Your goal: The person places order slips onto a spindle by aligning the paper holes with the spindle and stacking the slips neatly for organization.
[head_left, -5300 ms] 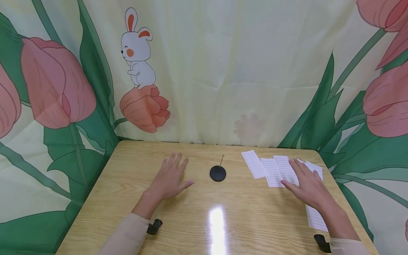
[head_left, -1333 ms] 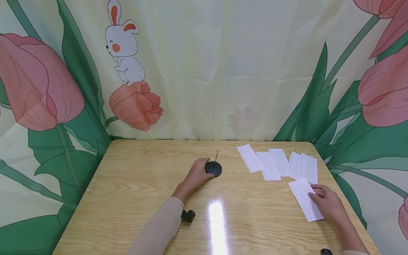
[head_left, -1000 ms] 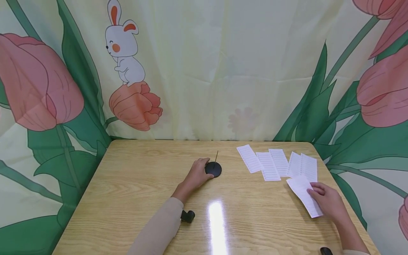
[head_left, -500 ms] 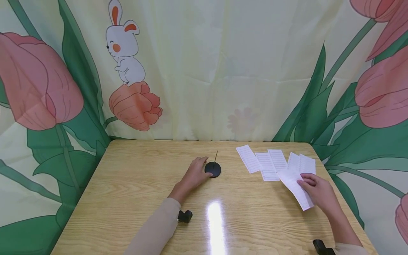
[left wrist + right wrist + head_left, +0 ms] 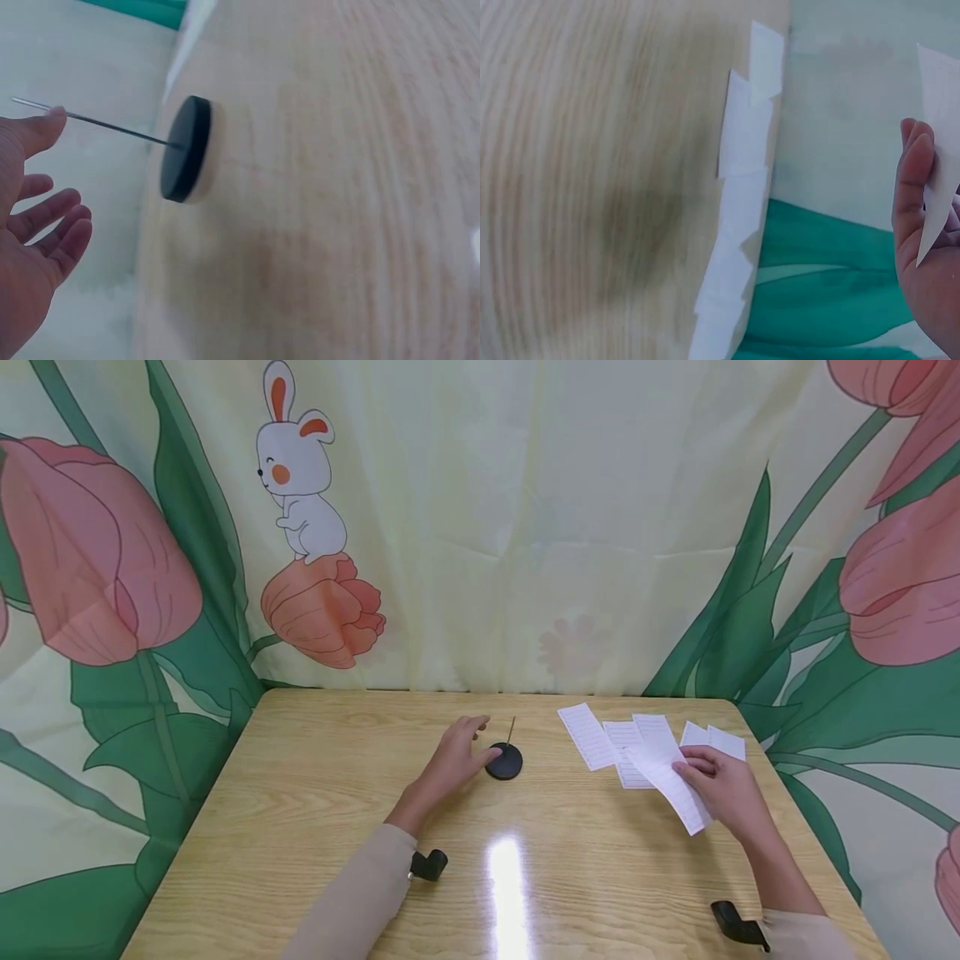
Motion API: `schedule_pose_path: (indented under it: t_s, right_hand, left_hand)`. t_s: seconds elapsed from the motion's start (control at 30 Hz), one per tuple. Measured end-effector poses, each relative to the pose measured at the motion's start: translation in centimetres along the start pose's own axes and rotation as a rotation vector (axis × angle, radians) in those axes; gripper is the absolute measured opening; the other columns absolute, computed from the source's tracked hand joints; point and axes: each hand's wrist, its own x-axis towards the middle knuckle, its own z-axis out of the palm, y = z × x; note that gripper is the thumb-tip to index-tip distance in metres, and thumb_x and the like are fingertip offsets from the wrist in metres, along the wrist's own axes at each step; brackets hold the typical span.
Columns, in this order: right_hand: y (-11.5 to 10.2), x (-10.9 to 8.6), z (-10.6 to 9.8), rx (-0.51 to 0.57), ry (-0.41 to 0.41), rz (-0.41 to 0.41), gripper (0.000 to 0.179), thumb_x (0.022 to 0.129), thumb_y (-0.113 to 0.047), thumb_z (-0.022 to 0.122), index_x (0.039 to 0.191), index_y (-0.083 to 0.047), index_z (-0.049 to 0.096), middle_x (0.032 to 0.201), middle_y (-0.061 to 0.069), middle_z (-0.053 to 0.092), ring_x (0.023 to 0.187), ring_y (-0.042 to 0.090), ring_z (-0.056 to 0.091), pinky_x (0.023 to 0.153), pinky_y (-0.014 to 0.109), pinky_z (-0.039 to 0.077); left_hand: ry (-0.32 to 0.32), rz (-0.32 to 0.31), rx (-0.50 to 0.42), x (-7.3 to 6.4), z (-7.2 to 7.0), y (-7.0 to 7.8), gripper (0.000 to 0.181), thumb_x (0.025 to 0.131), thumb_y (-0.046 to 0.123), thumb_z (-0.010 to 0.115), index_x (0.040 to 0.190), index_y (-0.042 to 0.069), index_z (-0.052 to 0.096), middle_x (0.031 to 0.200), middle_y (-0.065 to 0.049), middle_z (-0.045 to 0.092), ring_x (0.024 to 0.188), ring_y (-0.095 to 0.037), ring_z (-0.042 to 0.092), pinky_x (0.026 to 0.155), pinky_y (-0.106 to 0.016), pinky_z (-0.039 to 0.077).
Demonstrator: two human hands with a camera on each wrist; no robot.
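Note:
A bill spike (image 5: 506, 766) with a round black base and a thin upright rod stands mid-table, towards the back. My left hand (image 5: 447, 762) is just left of it with loosely bent fingers, holding nothing. In the left wrist view the base (image 5: 187, 146) is apart from the hand (image 5: 34, 247); the thumb overlaps the rod's tip, and contact cannot be told. On the right, my right hand (image 5: 720, 785) pinches a slightly curved white paper slip (image 5: 663, 760) between thumb and fingers, raised above the table. The right wrist view shows this slip (image 5: 943, 150) upright in the hand.
Several lined slips lie overlapping along the back right, among them a leftmost slip (image 5: 585, 737) and a rightmost slip (image 5: 727, 742). The held slip hides part of the row. Behind the wooden table (image 5: 337, 727) hangs a printed curtain (image 5: 465, 527).
My right hand has picked up a slip from the right side and carried it left, towards the spike. My left hand came to the spike's base, then loosened and lifted slightly away.

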Motion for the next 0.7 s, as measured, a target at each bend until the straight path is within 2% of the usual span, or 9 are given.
schedule_pose_path:
  t_s: [0.17,0.37,0.57,0.7]
  right_hand:
    - [-1.5,0.5,0.4,0.015,-0.012,-0.036,0.048,0.102,-0.028,0.068,0.135,0.006,0.061,0.12,0.027,0.071,0.105,0.033,0.07,0.073,0.004,0.045]
    - [-3.4,1.3,0.7,0.019,-0.005,-0.09,0.044,0.101,-0.027,0.069,0.132,0.004,0.064,0.118,0.024,0.073,0.1,0.021,0.071,0.074,0.006,0.046]
    - [-5.6,2.1,1.2,0.029,-0.024,-0.126,0.043,0.102,-0.025,0.068,0.134,0.004,0.063,0.121,0.025,0.072,0.111,0.037,0.069,0.076,0.004,0.044]
    - [-6.9,2.7,1.6,0.044,-0.026,-0.162,0.041,0.102,-0.024,0.067,0.133,0.003,0.064,0.12,0.025,0.072,0.11,0.039,0.069,0.075,0.007,0.046]
  left_hand:
    - [0.022,0.049,-0.005,0.0,-1.0,0.9,0.06,0.098,0.031,0.072,0.149,0.006,0.052,0.135,-0.015,0.061,0.119,-0.032,0.062,0.096,-0.046,0.055]
    - [0.052,0.107,-0.005,0.1,-2.0,1.9,0.055,0.099,0.028,0.072,0.146,0.006,0.055,0.13,-0.015,0.064,0.116,-0.031,0.064,0.095,-0.044,0.056]
    - [0.094,0.161,-0.04,0.3,-2.6,2.8,0.048,0.099,0.021,0.071,0.142,0.002,0.058,0.125,-0.017,0.067,0.113,-0.032,0.066,0.095,-0.044,0.056]
    - [0.124,0.207,-0.053,0.7,-2.7,3.5,0.042,0.101,0.019,0.068,0.138,0.001,0.062,0.119,-0.015,0.071,0.108,-0.028,0.068,0.091,-0.042,0.057]
